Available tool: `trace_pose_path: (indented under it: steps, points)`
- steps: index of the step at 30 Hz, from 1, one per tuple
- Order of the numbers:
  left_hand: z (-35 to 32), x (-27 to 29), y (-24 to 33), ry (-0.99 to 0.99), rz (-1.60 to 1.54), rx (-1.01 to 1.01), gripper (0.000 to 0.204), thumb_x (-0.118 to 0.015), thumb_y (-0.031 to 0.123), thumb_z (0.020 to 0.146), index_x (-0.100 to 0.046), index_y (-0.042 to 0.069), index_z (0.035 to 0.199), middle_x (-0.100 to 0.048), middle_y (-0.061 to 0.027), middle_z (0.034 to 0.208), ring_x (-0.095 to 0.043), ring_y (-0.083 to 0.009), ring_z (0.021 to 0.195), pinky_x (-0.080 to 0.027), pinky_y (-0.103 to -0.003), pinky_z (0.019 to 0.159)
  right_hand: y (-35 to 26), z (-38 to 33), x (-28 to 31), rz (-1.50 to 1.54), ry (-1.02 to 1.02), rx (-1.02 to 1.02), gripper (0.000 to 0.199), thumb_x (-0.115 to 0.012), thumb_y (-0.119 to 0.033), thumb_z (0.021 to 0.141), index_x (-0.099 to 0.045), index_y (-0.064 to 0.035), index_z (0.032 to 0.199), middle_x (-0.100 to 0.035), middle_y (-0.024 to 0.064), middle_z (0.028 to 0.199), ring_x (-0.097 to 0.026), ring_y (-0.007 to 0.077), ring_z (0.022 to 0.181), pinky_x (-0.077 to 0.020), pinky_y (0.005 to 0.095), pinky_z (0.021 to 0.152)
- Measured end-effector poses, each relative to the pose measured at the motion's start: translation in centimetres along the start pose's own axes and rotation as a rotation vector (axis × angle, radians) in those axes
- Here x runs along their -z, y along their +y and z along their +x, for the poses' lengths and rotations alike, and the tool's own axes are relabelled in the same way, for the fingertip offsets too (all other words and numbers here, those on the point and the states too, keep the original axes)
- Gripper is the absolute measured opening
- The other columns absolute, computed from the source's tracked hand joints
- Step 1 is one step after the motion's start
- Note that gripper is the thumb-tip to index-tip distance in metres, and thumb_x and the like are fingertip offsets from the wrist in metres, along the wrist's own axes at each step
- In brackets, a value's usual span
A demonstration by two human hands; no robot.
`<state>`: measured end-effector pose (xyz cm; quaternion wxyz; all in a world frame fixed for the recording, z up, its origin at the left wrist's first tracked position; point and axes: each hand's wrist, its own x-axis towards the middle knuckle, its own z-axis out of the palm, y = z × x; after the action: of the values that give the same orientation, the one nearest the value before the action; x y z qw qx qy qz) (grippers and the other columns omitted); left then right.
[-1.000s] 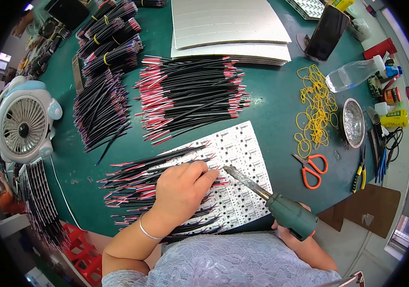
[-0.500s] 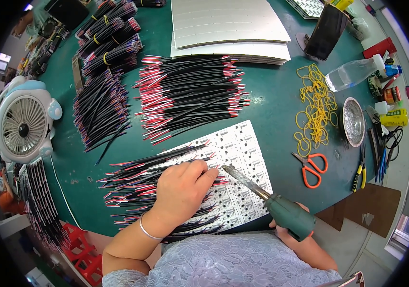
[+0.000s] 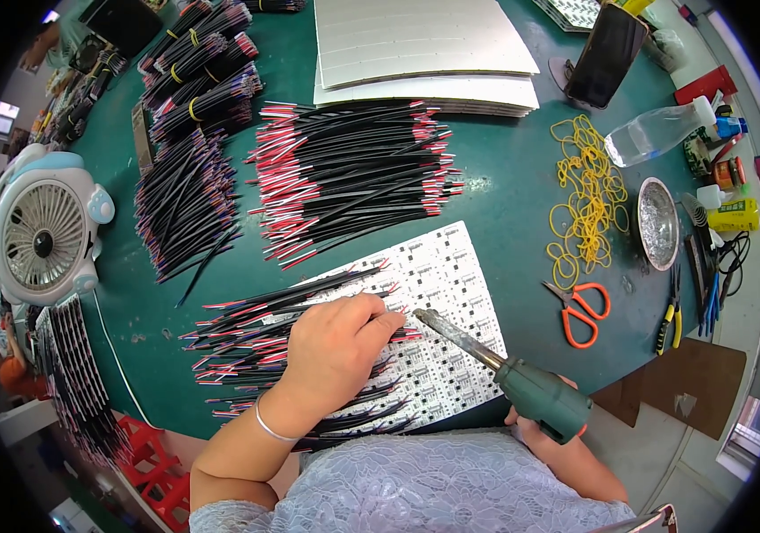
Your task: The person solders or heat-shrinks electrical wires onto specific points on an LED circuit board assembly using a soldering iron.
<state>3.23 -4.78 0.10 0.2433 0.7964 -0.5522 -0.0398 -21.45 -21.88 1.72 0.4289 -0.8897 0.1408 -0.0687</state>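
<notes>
Over a white panel of small circuit boards (image 3: 460, 306), my left hand (image 3: 334, 342) is closed in a pinch on a black cable, mostly hidden under the fingers. Many more black cables (image 3: 247, 342) with red and white ends lie across the panel's left part and around that hand. My right hand (image 3: 533, 433) is wrapped round the green handle of a soldering iron (image 3: 538, 398), which hides most of its fingers. The iron's metal tip points up and left, just right of my left fingertips, with a small gap between them.
Beyond the panel lie loose cables (image 3: 358, 173), bundled cables (image 3: 207, 67) and stacked white sheets (image 3: 424, 44). A fan (image 3: 42, 226) stands left. To the right are yellow rubber bands (image 3: 586, 195), orange-handled scissors (image 3: 583, 315), a metal bowl (image 3: 657, 226), pliers (image 3: 670, 320), a bottle (image 3: 651, 138) and a phone (image 3: 607, 58).
The soldering iron's handle has shifted very slightly to the right, its tip still close to my left fingertips. My left hand keeps its pinch in nearly the same place.
</notes>
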Motion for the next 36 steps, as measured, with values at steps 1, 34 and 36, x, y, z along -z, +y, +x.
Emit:
trace_pose_path:
  steps: [1,34,36]
  points:
    - [0.1,0.0,-0.1,0.004,-0.012,-0.005,0.021,-0.064,0.013,0.074,-0.068,0.014,0.094,-0.059,0.0002,0.087,-0.060,-0.0186,0.075,-0.046,-0.033,0.063,0.1,0.0,-0.1,0.013,0.009,-0.002,0.026,-0.057,-0.013,0.086,-0.062,-0.0007,0.108,-0.065,0.0034,0.070,-0.063,0.0168,0.065,-0.0441,0.0357,0.083]
    - [-2.1,0.6,4.2,-0.023,0.095,0.169,0.031,-0.070,0.001,0.061,-0.062,0.010,0.090,-0.058,-0.0047,0.088,-0.060,-0.0250,0.067,-0.048,-0.034,0.055,2.3,-3.5,-0.4,0.591,0.066,-0.158,0.031,-0.059,-0.013,0.088,-0.058,0.0046,0.114,-0.066,0.0095,0.079,-0.064,0.0175,0.062,-0.0513,0.0297,0.062]
    - [-2.0,0.3,4.0,0.023,0.079,0.126,0.030,-0.068,0.002,0.063,-0.065,0.011,0.091,-0.058,-0.0045,0.086,-0.061,-0.0240,0.068,-0.049,-0.033,0.055,2.4,-3.9,-0.3,0.519,0.046,-0.097,0.025,-0.059,-0.011,0.088,-0.060,0.0029,0.109,-0.066,0.0107,0.082,-0.065,0.0182,0.061,-0.0522,0.0304,0.063]
